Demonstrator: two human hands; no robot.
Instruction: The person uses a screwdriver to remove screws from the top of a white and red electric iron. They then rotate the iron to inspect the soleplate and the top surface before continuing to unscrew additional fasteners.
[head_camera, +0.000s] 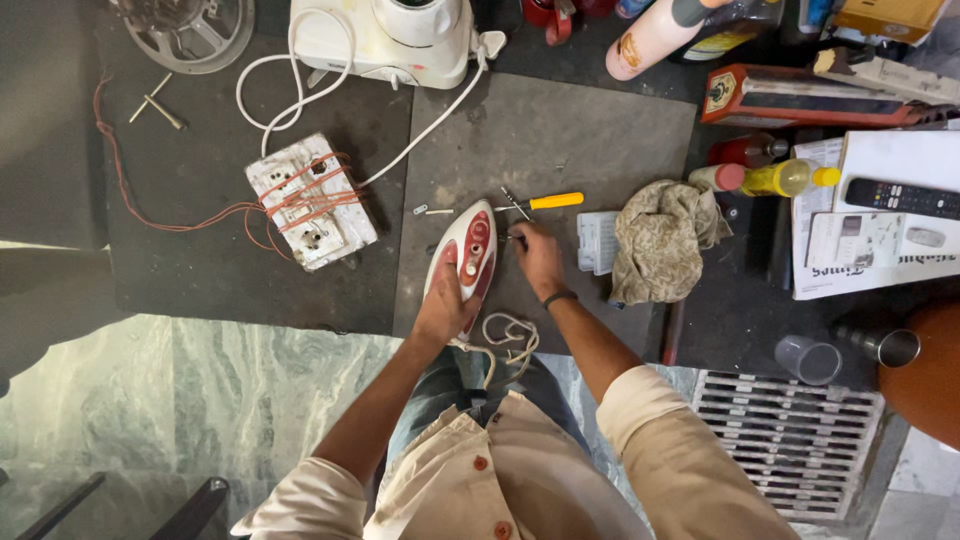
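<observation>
A white and red clothes iron (468, 248) lies on a dark grey mat (590, 130) in the middle of the head view. My left hand (445, 308) grips the iron's rear end and holds it down. My right hand (538, 258) sits just right of the iron, fingers pinched on a thin metal tool whose tip touches the iron's side. A yellow-handled screwdriver (545, 201) lies on the mat just beyond my right hand. The iron's white cord (508, 335) coils near my knees.
A crumpled cloth (662, 240) lies right of my hand. A white switchboard wrapped in red wire (310, 200) sits to the left, a white mixer base (390, 40) behind it. Bottles, papers and a remote crowd the right; a floor drain grate (790, 440) is at lower right.
</observation>
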